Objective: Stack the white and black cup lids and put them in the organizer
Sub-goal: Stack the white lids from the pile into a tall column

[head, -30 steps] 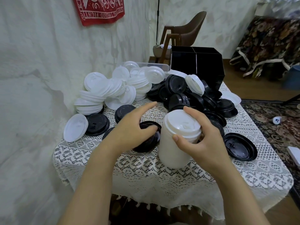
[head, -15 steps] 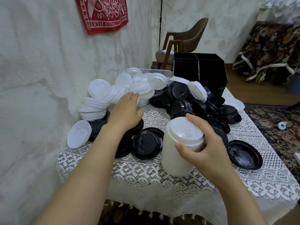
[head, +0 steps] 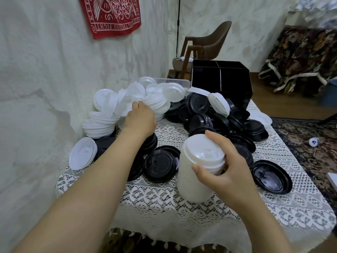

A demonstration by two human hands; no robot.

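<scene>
Left hand (head: 141, 119) now at white lids (head: 159, 102) (farther)

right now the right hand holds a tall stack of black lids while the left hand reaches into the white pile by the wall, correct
Not quite. The tall stack in the right hand is white, not black; the head view shows it. The left hand does reach into the white pile by the wall.

Soft even indoor light, faint shadows, wide-angle bending at edges, slight blur
</scene>
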